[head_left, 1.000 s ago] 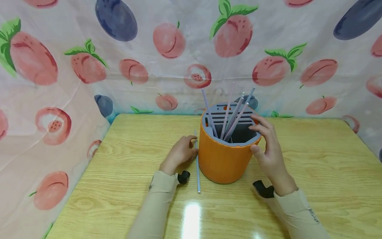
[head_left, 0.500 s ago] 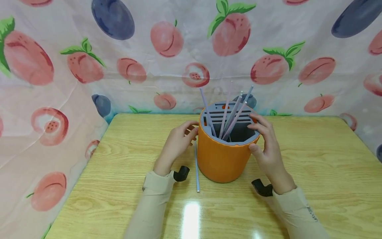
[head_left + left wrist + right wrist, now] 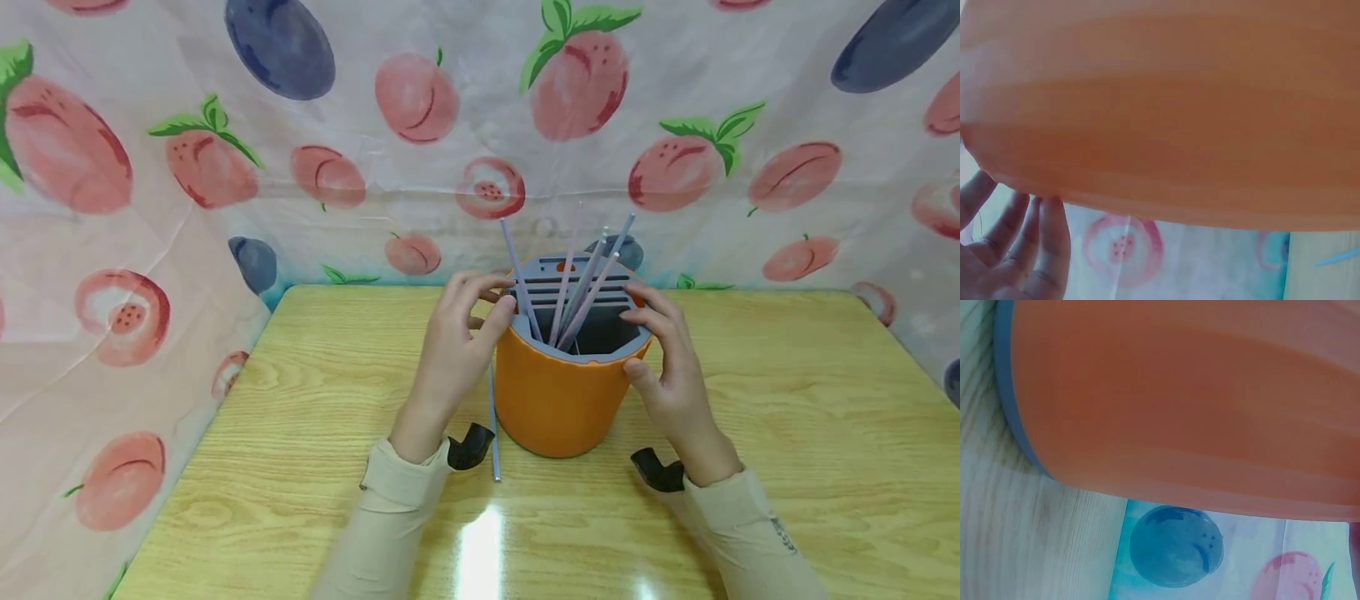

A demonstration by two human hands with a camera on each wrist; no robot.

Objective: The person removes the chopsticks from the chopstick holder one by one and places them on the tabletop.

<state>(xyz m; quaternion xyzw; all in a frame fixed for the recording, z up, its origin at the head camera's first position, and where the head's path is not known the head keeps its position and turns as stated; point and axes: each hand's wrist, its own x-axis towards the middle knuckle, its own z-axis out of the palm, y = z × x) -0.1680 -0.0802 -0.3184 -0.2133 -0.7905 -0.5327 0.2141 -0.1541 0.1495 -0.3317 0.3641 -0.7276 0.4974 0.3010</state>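
Note:
An orange round utensil holder (image 3: pixel 562 408) with a grey slotted top stands upright on the table. Several thin pastel sticks (image 3: pixel 590 287) lean at different angles in its open compartment. My left hand (image 3: pixel 455 354) grips the holder's left rim, thumb on the near side and fingers reaching behind. In the left wrist view, fingertips (image 3: pixel 1054 219) meet the edge of the orange wall (image 3: pixel 1166 137). On the opposite side, my right hand (image 3: pixel 678 387) holds the right rim, fingers over the top and thumb outside. The orange wall (image 3: pixel 1179 412) fills most of the right wrist view.
One thin bluish stick (image 3: pixel 496 454) lies on the table just left of the holder, partly hidden by my left hand and wrist. The wood-patterned table (image 3: pixel 315 400) ends at a fruit-printed cloth (image 3: pixel 420 200) behind and to the left.
My left hand has left the loose stick's side and moved up and away from me onto the holder's left rim. The right hand keeps its hold; the holder stays in place.

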